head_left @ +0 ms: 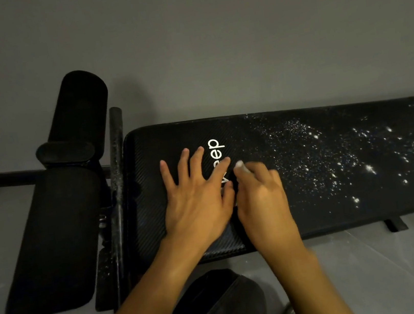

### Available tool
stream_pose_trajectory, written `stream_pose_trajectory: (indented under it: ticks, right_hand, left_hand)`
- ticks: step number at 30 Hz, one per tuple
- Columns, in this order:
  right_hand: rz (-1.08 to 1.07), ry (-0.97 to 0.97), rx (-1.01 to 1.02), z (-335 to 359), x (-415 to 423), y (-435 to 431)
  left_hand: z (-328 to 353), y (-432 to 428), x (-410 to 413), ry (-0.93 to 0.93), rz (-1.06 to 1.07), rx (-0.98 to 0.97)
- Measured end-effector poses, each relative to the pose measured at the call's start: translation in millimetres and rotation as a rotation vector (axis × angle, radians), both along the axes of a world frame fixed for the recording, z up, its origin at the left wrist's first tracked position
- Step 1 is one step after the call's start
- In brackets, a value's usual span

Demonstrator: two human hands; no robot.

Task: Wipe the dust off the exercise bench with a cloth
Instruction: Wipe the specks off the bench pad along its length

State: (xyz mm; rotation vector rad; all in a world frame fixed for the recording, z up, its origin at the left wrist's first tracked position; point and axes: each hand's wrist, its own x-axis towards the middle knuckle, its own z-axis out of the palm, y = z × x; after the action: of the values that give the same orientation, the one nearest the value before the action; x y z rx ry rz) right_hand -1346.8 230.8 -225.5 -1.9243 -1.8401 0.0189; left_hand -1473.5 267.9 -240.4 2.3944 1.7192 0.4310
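Black ribbed vinyl covers the one exercise bench, which runs left to right along a plain grey wall and stands on a grey tiled floor. White dust speckles the right part of the pad, thickest toward the far right. The left part around the white lettering looks dark and free of specks.

Two bare hands are on the pad, close together near the lettering. The left hand lies flat with its fingers spread and straight, pressing the surface and partly covering the letters. The right hand, blurred, has its fingers curled around the cloth. Only a small white tip of it shows at the fingertips, at the edge of the dusty area.

At the bench's left end stand three black padded rolls: a tall roll, a short roll below it and a long pad nearest the camera. One dusty metal bar rises between them and the pad. One knee in black fabric shows at the bottom edge.
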Motion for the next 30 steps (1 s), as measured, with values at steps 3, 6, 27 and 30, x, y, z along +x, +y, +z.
stream_pose_trajectory:
  ticks: [3, 6, 27, 30]
  right_hand:
    - [0.025, 0.020, -0.025, 1.4, 2.7, 5.4]
    - [-0.007, -0.010, -0.070, 2.7, 3.8, 51.3]
    - [0.086, 0.008, -0.030, 3.3, 6.4, 60.6]
    - [0.017, -0.005, 0.000, -0.9, 10.6, 100.8]
  left_hand:
    - [0.0, 0.9, 0.4, 0.004, 0.004, 0.004]
    - [-1.0, 0.7, 0.6, 0.018, 0.002, 0.009]
    - [0.6, 3.6, 0.8, 0.042, 0.046, -0.028]
    - [1.1, 2.9, 1.5, 0.037, 0.038, -0.030]
